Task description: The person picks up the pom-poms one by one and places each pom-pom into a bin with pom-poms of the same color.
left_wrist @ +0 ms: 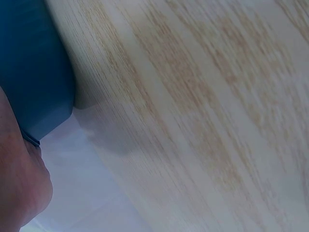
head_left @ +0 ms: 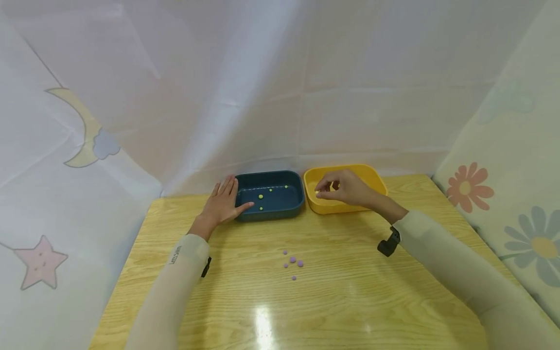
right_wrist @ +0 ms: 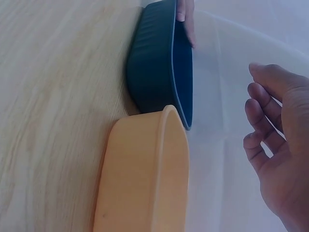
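Note:
My left hand point(head_left: 221, 201) rests on the left end of the dark blue tray point(head_left: 271, 214), fingers straight, thumb reaching over the rim. Inside that tray lie several small yellow-green balls point(head_left: 260, 197). Above the left part of the yellow tray point(head_left: 339, 209) is my right hand point(head_left: 345, 187), its thumb and fingertips pinching a small pale yellow ball point(head_left: 317, 193). In the right wrist view, the right hand point(right_wrist: 282, 130) has curled fingers, and the ball cannot be made out there. The left wrist view has only part of the left hand point(left_wrist: 21, 181) against the blue tray's wall point(left_wrist: 43, 87).
Several small purple balls point(head_left: 293, 260) lie loose on the wooden table point(head_left: 245, 301), in front of the trays. The two trays stand side by side against a pale cloth backdrop point(head_left: 262, 97), with printed cloth at both sides.

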Tool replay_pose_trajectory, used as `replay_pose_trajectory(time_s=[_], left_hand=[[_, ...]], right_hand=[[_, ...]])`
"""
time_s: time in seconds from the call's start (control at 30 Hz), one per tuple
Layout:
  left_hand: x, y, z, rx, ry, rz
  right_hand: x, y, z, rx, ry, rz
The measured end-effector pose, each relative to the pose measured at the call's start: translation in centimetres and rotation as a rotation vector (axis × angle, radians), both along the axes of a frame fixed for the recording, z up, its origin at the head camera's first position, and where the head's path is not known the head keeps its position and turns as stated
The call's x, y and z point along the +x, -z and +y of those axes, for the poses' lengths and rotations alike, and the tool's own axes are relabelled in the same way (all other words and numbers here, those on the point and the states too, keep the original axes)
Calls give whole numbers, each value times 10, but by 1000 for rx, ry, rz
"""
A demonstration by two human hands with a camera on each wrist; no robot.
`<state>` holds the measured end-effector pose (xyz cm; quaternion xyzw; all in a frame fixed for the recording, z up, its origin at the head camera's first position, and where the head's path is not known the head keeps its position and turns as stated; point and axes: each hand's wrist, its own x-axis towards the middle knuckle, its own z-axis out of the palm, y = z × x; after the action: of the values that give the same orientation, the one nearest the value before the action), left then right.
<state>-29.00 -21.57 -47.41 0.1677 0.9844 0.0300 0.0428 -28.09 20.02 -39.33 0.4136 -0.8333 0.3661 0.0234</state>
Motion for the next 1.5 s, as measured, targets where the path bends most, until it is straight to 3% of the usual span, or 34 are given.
replay_pose_trajectory(time_s=[0.33, 0.73, 1.13, 1.5], left_hand=[[1, 0, 0, 2, 2, -3], [0, 4, -4, -4, 12, 16], [4, -1, -5, -7, -2, 10], [4, 2, -8, -1, -2, 20]], right_hand=[[-18, -2, -18, 26, 68, -8], [-44, 13, -38, 3, 123, -75], [-58, 24, -58, 12, 193, -202], [-69, 35, -69, 4, 194, -231]])
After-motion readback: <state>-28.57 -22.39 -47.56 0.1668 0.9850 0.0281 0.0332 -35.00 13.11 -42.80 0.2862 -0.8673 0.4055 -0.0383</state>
